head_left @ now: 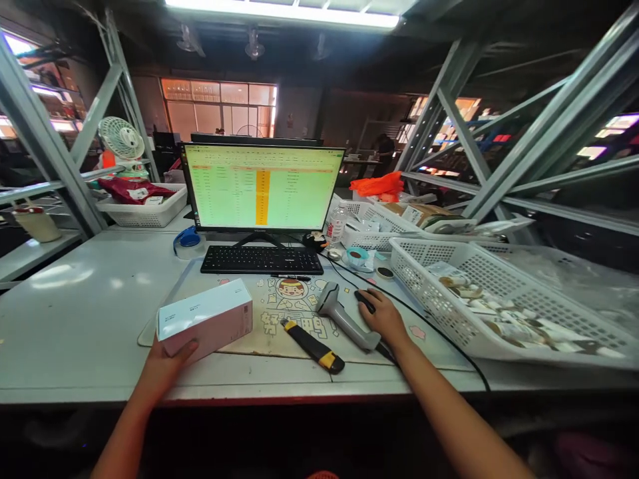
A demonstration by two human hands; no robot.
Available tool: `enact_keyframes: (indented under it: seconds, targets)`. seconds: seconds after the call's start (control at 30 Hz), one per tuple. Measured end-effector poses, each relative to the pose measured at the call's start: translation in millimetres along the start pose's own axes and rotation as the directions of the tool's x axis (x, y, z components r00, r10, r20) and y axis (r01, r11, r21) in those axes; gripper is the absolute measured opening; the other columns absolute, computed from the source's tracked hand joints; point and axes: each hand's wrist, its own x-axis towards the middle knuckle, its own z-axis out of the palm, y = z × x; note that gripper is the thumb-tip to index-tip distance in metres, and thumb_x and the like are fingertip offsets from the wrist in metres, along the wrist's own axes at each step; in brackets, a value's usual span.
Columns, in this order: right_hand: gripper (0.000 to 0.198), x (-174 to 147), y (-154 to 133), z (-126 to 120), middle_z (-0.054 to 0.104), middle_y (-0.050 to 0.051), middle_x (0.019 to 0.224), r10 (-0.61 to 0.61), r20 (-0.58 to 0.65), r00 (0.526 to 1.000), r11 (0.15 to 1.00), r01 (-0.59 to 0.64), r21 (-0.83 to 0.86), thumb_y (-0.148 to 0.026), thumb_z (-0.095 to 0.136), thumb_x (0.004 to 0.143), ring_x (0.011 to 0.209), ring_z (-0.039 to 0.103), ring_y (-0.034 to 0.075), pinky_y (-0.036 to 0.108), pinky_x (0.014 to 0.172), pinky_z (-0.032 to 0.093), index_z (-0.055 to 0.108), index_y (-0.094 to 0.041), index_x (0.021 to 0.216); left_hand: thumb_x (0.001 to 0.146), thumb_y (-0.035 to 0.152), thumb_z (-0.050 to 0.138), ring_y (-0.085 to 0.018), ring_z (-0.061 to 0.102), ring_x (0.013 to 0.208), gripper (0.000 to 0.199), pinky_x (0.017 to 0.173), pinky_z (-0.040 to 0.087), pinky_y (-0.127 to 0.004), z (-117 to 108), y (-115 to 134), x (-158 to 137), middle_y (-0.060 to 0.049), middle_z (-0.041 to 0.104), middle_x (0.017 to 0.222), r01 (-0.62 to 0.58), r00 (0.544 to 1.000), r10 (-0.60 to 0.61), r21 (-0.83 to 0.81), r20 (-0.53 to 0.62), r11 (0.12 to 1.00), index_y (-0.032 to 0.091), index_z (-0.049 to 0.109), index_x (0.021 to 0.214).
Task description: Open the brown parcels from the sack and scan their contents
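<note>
My left hand [167, 362] grips the near left end of a white and pale pink box [210, 319], its thumb on the front side and the other fingers hidden behind. On the desk mat, my right hand [384, 316] is closed over a black computer mouse [365, 301]. Just left of that hand lies a grey barcode scanner [344, 319]. A black and yellow utility knife [313, 346] rests on the mat between the box and the scanner. Behind them, a black keyboard [262, 260] stands before a monitor [259, 189] that displays a spreadsheet.
At right, a white perforated basket [434, 313] holds several small labelled packets. Further back are another basket [369, 233], a plastic bottle [337, 223] and tape rolls [357, 256]. A blue tape roll [188, 241] sits left of the keyboard. Cables cross the mat's right side; metal uprights flank the desk.
</note>
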Motion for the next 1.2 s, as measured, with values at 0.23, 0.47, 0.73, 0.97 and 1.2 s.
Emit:
enact_keyframes:
  seconds: [0.23, 0.47, 0.73, 0.97, 1.2]
  targets:
    - [0.044, -1.0, -8.1, -5.8, 0.063, 0.014, 0.141, 0.068, 0.013, 0.998, 0.997, -0.068, -0.03, -0.032, 0.053, 0.094, 0.129, 0.06, 0.031, 0.048, 0.112, 0.049, 0.073, -0.019, 0.131, 0.065, 0.057, 0.077, -0.037, 0.064, 0.128, 0.076, 0.117, 0.048, -0.053, -1.8, 4.8, -0.1, -0.018, 0.068, 0.133, 0.003, 0.998, 0.001, 0.081, -0.057, 0.997, 0.018, 0.059, 0.128]
    - [0.046, -2.1, -12.9, -9.7, 0.061, 0.014, 0.144, 0.068, 0.034, 0.997, 0.997, -0.066, -0.045, -0.032, 0.052, 0.096, 0.129, 0.06, 0.03, 0.046, 0.11, 0.051, 0.071, -0.019, 0.136, 0.062, 0.061, 0.075, -0.039, 0.067, 0.123, 0.074, 0.112, 0.053, -0.053, -2.4, 10.1, -0.1, -0.019, 0.071, 0.127, 0.042, 0.997, -0.033, 0.139, -0.072, 0.989, 0.018, 0.061, 0.121]
    - [0.045, -2.9, -16.2, -10.3, 0.061, 0.013, 0.144, 0.098, 0.028, 0.995, 0.994, -0.097, -0.041, -0.032, 0.053, 0.096, 0.129, 0.059, 0.031, 0.048, 0.109, 0.051, 0.071, -0.021, 0.135, 0.061, 0.058, 0.077, -0.039, 0.066, 0.124, 0.073, 0.114, 0.051, -0.055, -1.9, 11.9, -0.9, -0.017, 0.071, 0.128, 0.03, 0.997, -0.021, 0.115, -0.08, 0.993, 0.02, 0.061, 0.122]
    - [0.046, -2.5, -16.3, -10.9, 0.061, 0.015, 0.145, 0.086, 0.041, 0.995, 0.995, -0.083, -0.059, -0.031, 0.052, 0.097, 0.128, 0.06, 0.031, 0.048, 0.109, 0.051, 0.071, -0.018, 0.137, 0.061, 0.058, 0.076, -0.04, 0.067, 0.122, 0.072, 0.113, 0.052, -0.055, -2.9, 11.6, -0.1, -0.016, 0.072, 0.126, 0.044, 0.997, -0.037, 0.114, -0.067, 0.992, 0.02, 0.062, 0.12]
    - [0.046, -2.5, -16.5, -12.9, 0.059, 0.014, 0.147, 0.093, 0.07, 0.993, 0.993, -0.087, -0.075, -0.032, 0.051, 0.098, 0.131, 0.059, 0.031, 0.046, 0.11, 0.05, 0.07, -0.019, 0.138, 0.063, 0.057, 0.076, -0.038, 0.066, 0.123, 0.075, 0.113, 0.052, -0.054, -1.9, 9.1, -0.9, -0.016, 0.071, 0.13, 0.048, 0.995, -0.038, 0.114, -0.095, 0.992, 0.02, 0.06, 0.126]
